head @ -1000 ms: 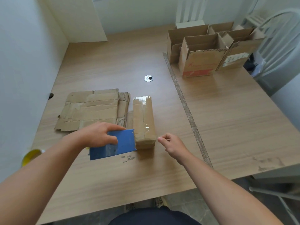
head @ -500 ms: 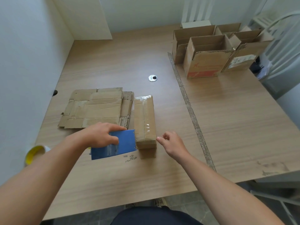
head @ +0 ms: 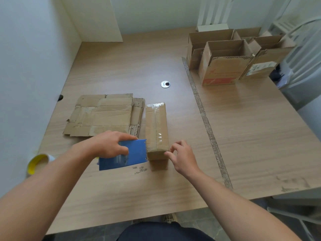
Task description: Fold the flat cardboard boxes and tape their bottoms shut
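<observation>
**Taped box sitting right between both hands, which one takes it?**

The small taped box (head: 156,126) lies bottom-up on the counter (head: 121,188). Its long axis points straight away from the person, and a clear tape strip runs down its length. So it looks sealed to me, and I'd guess moving it out is next.

The left hand (head: 107,145) grips a blue plastic card (head: 135,153), fingers curled over the top and thumb under. The card's right edge butts against the box's left side near the close end.

The right hand (head: 184,159) holds nothing. Its fingers (head: 169,154) are loosely curled, tips right at the box's near right corner. Touching or a hair off, can't tell.

The box is dead ahead of the right hand, and since that's the free hand, I'd call the grab its job.

The stack of flat cardboard boxes (head: 104,115) sits just left of the taped one. The folded boxes (head: 224,66) stand far right, and a yellow-cored tape roll (head: 37,164) sits at the left edge.
</observation>
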Tool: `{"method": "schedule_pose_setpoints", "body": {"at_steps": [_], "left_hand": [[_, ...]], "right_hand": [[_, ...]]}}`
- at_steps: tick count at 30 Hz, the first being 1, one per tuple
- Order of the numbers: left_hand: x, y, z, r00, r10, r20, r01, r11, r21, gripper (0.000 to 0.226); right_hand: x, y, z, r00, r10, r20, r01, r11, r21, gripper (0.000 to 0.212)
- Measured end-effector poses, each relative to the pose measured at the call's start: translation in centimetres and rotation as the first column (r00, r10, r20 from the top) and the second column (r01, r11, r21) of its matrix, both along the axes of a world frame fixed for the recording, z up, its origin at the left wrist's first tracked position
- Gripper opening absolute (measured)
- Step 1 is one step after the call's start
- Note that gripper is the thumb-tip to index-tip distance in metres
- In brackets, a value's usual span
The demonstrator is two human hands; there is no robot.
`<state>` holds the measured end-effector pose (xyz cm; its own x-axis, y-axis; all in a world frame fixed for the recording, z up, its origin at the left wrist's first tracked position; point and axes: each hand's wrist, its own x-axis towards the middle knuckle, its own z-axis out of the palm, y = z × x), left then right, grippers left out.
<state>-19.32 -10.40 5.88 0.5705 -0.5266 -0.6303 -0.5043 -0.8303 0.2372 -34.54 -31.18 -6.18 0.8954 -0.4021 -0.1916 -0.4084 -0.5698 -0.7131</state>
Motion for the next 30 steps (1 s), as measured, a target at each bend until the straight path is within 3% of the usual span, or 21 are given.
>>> {"method": "schedule_pose_setpoints", "body": {"at_steps": [3, 6, 8, 10, 13, 19, 23, 27, 30], "left_hand": [[0.2, 0.2, -0.1, 1.0, 0.003, -0.01, -0.003, 1.0, -0.01, 0.063], [0.3, 0.5, -0.4, 1.0, 0.004, -0.009, -0.004, 1.0, -0.02, 0.064], [0.4, 0.6, -0.7, 1.0, -0.001, 0.006, 0.001, 1.0, -0.025, 0.063], [0.4, 0.5, -0.9, 1.0, -0.003, 0.015, 0.003, 1.0, -0.028, 0.062], [0.4, 0.5, -1.1, 1.0, 0.012, 0.007, -0.012, 0.999, -0.036, 0.062], [0.2, 0.7, -1.3, 1.0, 0.029, -0.002, -0.029, 0.998, -0.057, 0.06], [0.2, 1.1, -1.3, 1.0, 0.016, 0.009, -0.015, 0.996, -0.085, 0.059], [0.2, 1.6, -1.6, 0.999, -0.016, 0.05, 0.024, 0.989, -0.147, 0.054], [0.4, 2.8, -2.4, 0.999, -0.029, 0.025, 0.033, 0.984, -0.177, 0.053]], "right_hand": [[0.0, -0.6, 0.1, 0.996, 0.084, 0.039, -0.073, 0.971, -0.229, 0.032], [0.7, -1.4, -0.2, 0.942, 0.31, 0.131, -0.23, 0.877, -0.422, 0.072], [1.5, -2.0, -0.9, 0.867, 0.497, 0.044, -0.401, 0.746, -0.532, 0.075], [2.2, -2.8, -1.7, 0.81, 0.58, -0.087, -0.53, 0.661, -0.531, 0.074], [2.5, -3.3, -1.8, 0.809, 0.58, -0.095, -0.514, 0.62, -0.592, 0.089], [2.6, -2.6, -1.7, 0.796, 0.605, 0.014, -0.416, 0.565, -0.712, 0.083], [2.8, -2.7, -2.1, 0.751, 0.659, 0.041, -0.467, 0.575, -0.672, 0.084], [2.8, -2.8, -2.4, 0.784, 0.617, 0.066, -0.449, 0.636, -0.627, 0.055], [2.8, -3.0, -3.0, 0.791, 0.608, 0.067, -0.439, 0.641, -0.63, 0.051]]}}
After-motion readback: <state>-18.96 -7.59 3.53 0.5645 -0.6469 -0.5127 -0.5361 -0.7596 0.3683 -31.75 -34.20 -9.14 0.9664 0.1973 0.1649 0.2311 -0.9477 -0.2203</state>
